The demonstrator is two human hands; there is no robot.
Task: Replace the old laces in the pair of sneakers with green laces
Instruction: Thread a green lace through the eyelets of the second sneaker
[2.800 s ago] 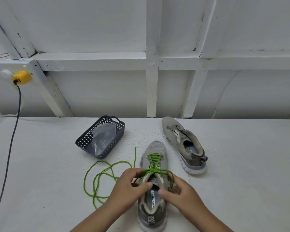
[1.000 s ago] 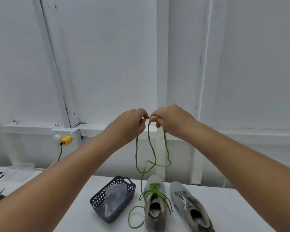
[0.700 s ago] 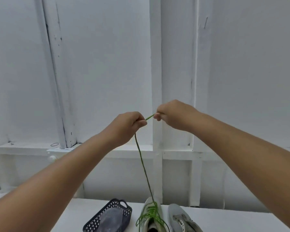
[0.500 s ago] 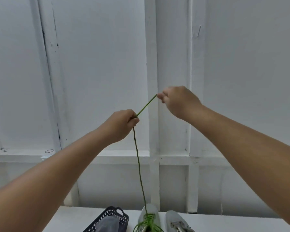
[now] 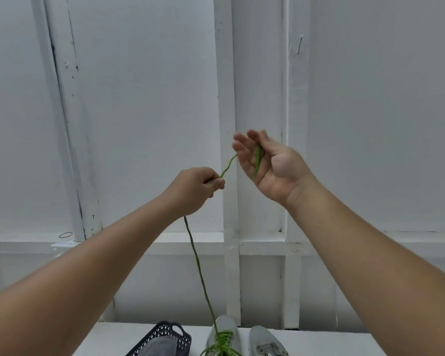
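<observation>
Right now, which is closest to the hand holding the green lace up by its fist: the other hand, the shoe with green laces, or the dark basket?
From the left hand:
1. Right hand, just up and to its right.
2. Shoe with green laces, far below on the table.
3. Dark basket, also far below, left of that shoe; too close to rank against it.

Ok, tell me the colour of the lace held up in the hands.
Green lace, clearest in the head view, running from the left hand down to the sneaker.
</observation>
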